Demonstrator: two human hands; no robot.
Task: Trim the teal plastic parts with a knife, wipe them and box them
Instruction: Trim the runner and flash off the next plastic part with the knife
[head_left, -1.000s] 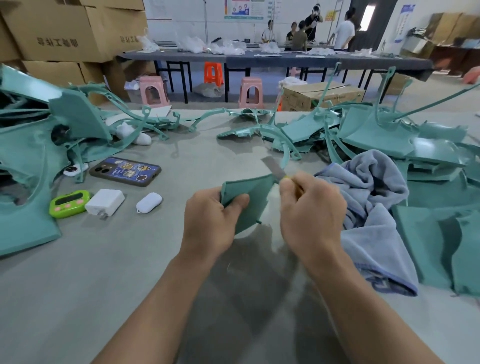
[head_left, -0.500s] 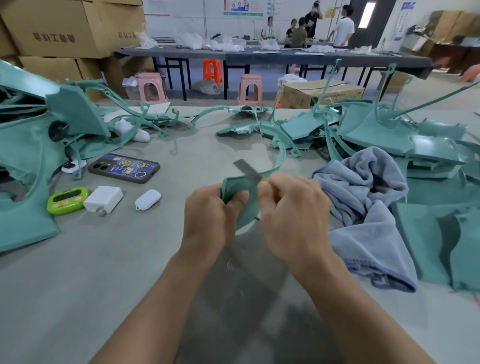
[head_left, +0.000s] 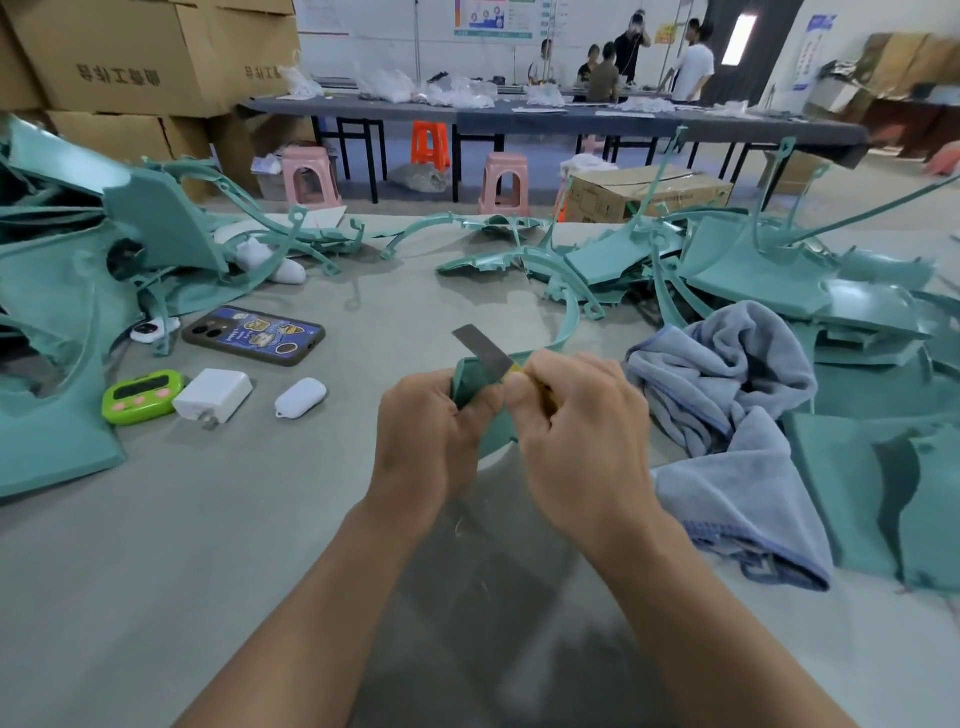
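A teal plastic part (head_left: 470, 387) is gripped in the left hand (head_left: 426, 441) above the counter (head_left: 156, 545) middle. A knife (head_left: 483, 353) is clasped in the right hand (head_left: 582, 441), its blade laid on the part's upper edge

— Where do I have room around my hands?

— At six and seven o'clock the table (head_left: 156, 597) is bare. At three o'clock the grey towel (head_left: 727, 415) lies close, teal panels (head_left: 857, 493) behind it.

— And ahead?

— At twelve, a bare strip, then teal offcuts (head_left: 571, 260). At ten, phone (head_left: 254, 335), charger (head_left: 213, 395) and timer (head_left: 140, 397) crowd the way.
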